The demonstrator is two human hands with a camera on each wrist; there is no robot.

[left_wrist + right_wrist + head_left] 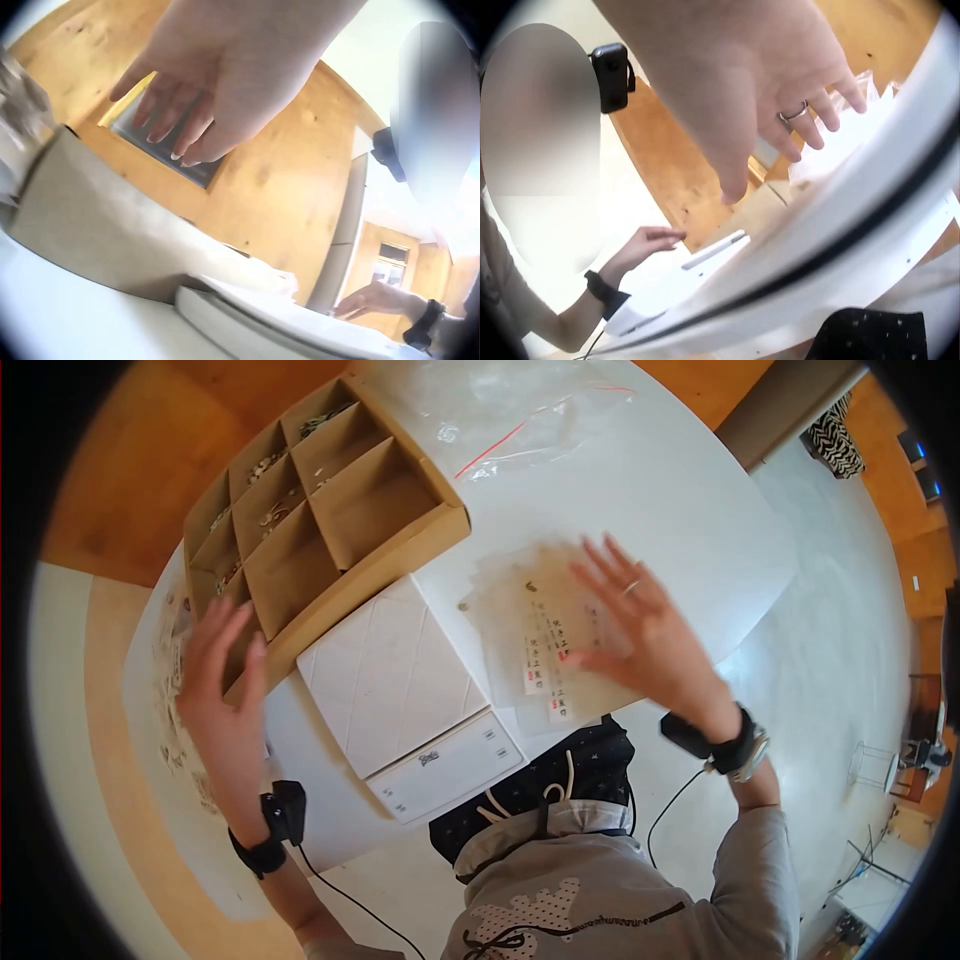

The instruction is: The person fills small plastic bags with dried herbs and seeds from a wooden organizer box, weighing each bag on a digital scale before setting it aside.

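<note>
My left hand (222,680) hovers with fingers spread beside the near left corner of a divided cardboard box (375,565). Small beads and trinket-like pieces lie in several of its compartments. In the left wrist view, the hand holds nothing. My right hand (645,640), a ring on one finger, is spread above a stack of clear plastic bags with printed labels (535,660). Nothing is gripped by this hand in the right wrist view (780,82). Between the hands sits a flat white scale (445,765) with a quilted-looking white top (395,675).
At the table's left edge lies a spread of small packaged pieces (175,710). A clear zip bag with a red strip (490,450) is at the back of the white table (690,490). Cables hang from both wrist cameras.
</note>
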